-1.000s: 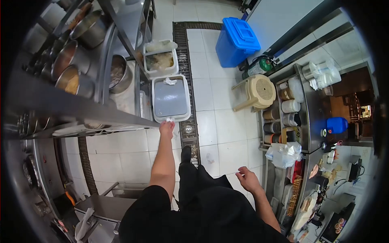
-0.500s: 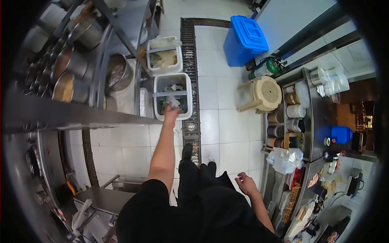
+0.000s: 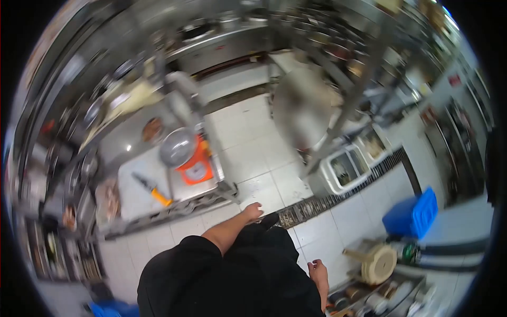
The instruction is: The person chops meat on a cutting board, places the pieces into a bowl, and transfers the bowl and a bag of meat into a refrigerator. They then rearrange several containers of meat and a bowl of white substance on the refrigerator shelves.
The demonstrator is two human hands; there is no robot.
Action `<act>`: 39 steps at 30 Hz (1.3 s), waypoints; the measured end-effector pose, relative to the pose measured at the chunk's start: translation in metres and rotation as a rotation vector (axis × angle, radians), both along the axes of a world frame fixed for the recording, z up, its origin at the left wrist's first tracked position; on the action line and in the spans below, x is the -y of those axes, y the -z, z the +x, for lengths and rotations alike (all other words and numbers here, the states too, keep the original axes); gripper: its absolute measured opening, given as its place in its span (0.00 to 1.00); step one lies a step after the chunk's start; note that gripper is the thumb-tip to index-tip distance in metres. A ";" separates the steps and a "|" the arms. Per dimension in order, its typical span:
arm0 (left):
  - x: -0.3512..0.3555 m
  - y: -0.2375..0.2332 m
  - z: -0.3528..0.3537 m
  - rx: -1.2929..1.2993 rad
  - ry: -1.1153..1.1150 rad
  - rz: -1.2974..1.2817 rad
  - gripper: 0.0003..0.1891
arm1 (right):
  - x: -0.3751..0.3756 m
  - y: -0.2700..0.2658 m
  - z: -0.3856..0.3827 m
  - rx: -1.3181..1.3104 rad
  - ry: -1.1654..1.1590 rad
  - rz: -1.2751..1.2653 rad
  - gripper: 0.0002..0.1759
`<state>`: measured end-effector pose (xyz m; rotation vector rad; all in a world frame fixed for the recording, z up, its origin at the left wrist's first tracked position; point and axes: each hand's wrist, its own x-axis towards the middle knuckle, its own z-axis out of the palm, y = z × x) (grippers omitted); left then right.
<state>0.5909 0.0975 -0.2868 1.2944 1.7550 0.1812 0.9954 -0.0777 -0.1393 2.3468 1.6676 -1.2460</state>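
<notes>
My left hand (image 3: 253,211) is in front of my body, above the tiled floor, a short way from the corner of the steel worktable (image 3: 211,186). Its fingers are slightly bent and blurred, and nothing shows in them. My right hand (image 3: 318,270) hangs low by my right side with loosely bent fingers, holding nothing. On the worktable lie a white cutting board (image 3: 140,193) and a knife with a yellow handle (image 3: 158,196). Beside them an orange kitchen scale (image 3: 196,170) carries a metal bowl (image 3: 178,148).
White bins (image 3: 326,171) stand by the floor drain grate (image 3: 311,210). A blue lidded bin (image 3: 409,214) and a beige plastic stool (image 3: 381,262) are on the right. Steel shelving (image 3: 348,113) holds several pots. A blurred, pale rounded shape (image 3: 301,108) covers part of the aisle.
My view has swung left, bringing the worktable into sight. My left hand has come back from the white bin, and the whitish wad at its fingers is no longer seen there.
</notes>
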 end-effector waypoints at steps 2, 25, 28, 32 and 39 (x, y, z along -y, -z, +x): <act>0.058 0.026 -0.076 -0.159 -0.040 -0.103 0.30 | -0.014 -0.005 -0.008 0.048 -0.133 0.001 0.23; 0.478 -0.070 -0.577 -0.522 -2.011 0.772 0.33 | -0.015 -0.090 -0.596 -0.133 -1.291 0.093 0.20; 0.472 -0.117 -0.664 -0.086 -2.029 0.946 0.33 | -0.003 -0.139 -0.713 -0.294 -1.316 0.138 0.23; 0.467 -0.161 -0.706 0.273 -1.888 0.850 0.27 | 0.031 -0.177 -0.863 -0.603 -1.537 0.733 0.28; 0.455 -0.193 -0.692 0.337 -1.907 1.063 0.19 | 0.067 -0.168 -1.044 -0.379 -1.870 1.294 0.33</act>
